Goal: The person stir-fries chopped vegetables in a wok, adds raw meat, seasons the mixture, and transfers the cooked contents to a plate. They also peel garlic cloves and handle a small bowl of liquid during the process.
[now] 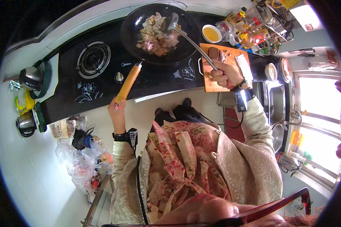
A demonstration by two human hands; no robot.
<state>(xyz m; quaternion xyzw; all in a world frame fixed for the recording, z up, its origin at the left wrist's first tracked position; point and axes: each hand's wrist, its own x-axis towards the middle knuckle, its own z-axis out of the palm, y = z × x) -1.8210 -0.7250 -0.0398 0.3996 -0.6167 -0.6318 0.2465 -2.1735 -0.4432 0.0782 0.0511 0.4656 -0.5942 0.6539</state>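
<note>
My left hand [118, 112] is closed around the end of the wooden handle [128, 82] of a black wok [129, 44], which sits on the gas stove. With my right hand [226, 75] I grip the metal shaft of a ladle [194, 45]. The ladle's bowl lies among sliced meat pieces [156, 39] in the wok. Just beyond my right hand, a wooden cutting board [209, 66] holds a dark piece of meat [213, 54] and a cleaver [244, 66]. A white bowl of yellow liquid [211, 34] stands between the wok and the seasoning bottles.
A bare burner [93, 59] is left of the wok. Bottles [257, 38] crowd the back right corner. A bowl [270, 71] stands near the sink [277, 105]. Kettles [31, 78] are at the far left. Plastic bags [82, 159] hang or lie left of me.
</note>
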